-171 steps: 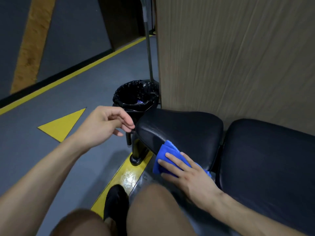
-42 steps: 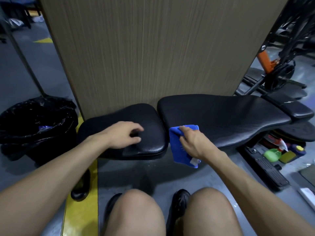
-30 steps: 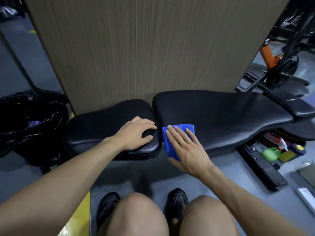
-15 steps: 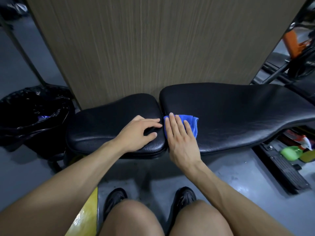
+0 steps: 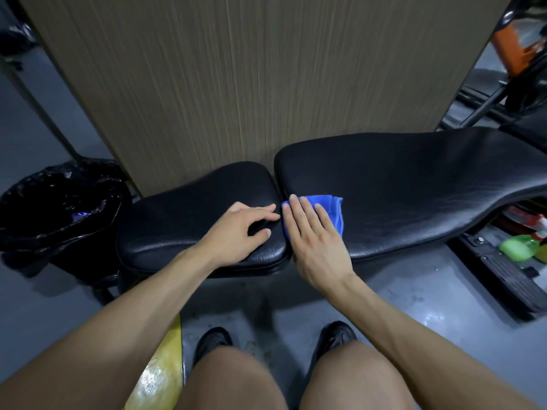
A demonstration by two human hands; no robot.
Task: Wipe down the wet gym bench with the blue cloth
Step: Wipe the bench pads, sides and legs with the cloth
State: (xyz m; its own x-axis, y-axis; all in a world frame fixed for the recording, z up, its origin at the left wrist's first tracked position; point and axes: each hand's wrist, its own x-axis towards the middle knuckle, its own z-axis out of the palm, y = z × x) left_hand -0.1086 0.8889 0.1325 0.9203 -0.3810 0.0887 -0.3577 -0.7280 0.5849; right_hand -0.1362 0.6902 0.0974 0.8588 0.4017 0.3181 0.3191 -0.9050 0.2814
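Right hand [image 5: 318, 244], fingers straight and together, presses folded blue cloth [image 5: 333, 210] onto black padded bench [image 5: 399, 199]; left hand [image 5: 239, 232], at its 9 o'clock, fingers apart, apparently rests flat on the seat pad.

Cloth [image 5: 333, 209] on bench [image 5: 414, 187] — bin [image 5: 56, 208] left.

Dim indoor light; soft sheen on the black bench pad [image 5: 399, 184]; wet floor [image 5: 429, 315] glints; edges bend and blur.
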